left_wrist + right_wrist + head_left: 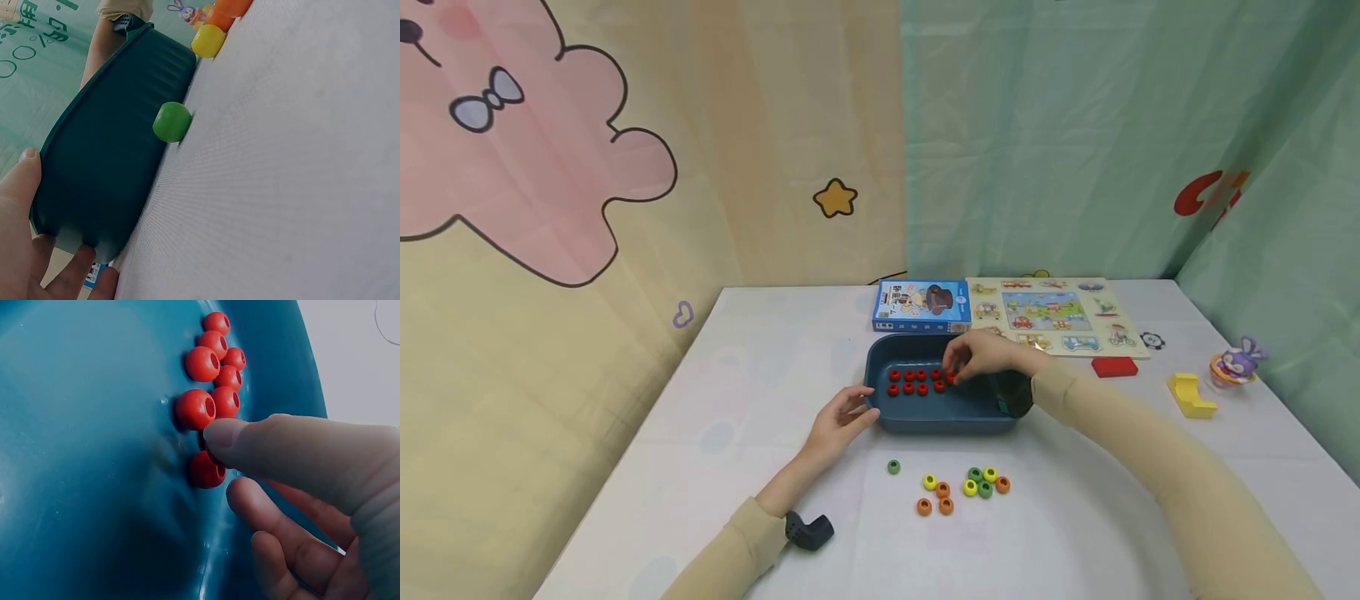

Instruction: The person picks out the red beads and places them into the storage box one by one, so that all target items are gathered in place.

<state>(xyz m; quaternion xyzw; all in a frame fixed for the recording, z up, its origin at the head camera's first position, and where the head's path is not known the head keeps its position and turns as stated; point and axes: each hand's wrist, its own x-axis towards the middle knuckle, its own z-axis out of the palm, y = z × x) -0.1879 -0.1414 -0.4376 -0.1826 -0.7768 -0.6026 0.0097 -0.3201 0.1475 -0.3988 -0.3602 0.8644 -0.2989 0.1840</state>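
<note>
A dark blue tray (947, 423) holds two rows of red beads (922, 389). My right hand (981, 353) reaches into it, thumb and forefinger at the right end of the rows. In the right wrist view the thumb (262, 440) covers most of a red bead that it seems to pinch; another red bead (207, 469) sits just beside it. My left hand (842, 423) touches the tray's left end with spread, fairly straight fingers. In the left wrist view its thumb (25, 172) rests at the rim and the fingertips meet the end wall.
Green (893, 467), yellow (930, 482) and orange beads (946, 506) lie in front of the tray. Behind it are a blue box (922, 306) and a picture puzzle board (1108, 321). A red block (1115, 367), yellow block (1190, 396) and purple rabbit toy (1237, 364) stand at right.
</note>
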